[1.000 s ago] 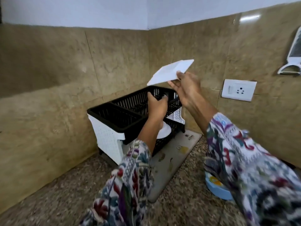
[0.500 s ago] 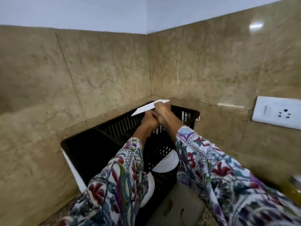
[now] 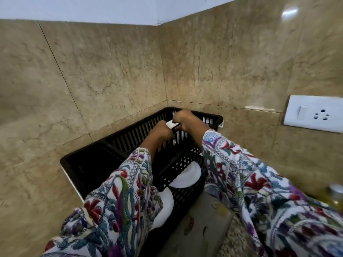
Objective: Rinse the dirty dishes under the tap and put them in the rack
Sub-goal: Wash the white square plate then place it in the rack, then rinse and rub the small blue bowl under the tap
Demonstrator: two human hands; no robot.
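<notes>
A black slatted dish rack (image 3: pixel 130 135) on a white base stands in the corner of the tiled walls. Both my hands are inside its upper tier near the far end. My right hand (image 3: pixel 182 120) grips a white square plate (image 3: pixel 171 124), of which only a small edge shows between the hands. My left hand (image 3: pixel 162 129) is closed beside it, touching the plate's near edge; whether it grips it is hidden. Two round white plates (image 3: pixel 187 178) stand in the lower tier, the nearer one (image 3: pixel 165 206) partly behind my left sleeve.
A grey drying mat (image 3: pixel 204 225) lies under and in front of the rack on the speckled counter. A white wall socket (image 3: pixel 313 113) is on the right wall. A bottle with a metal cap (image 3: pixel 336 191) stands at the right edge.
The white square plate went from held high above the rack down into its upper tier. Both hands followed it in, and my view moved closer over the rack.
</notes>
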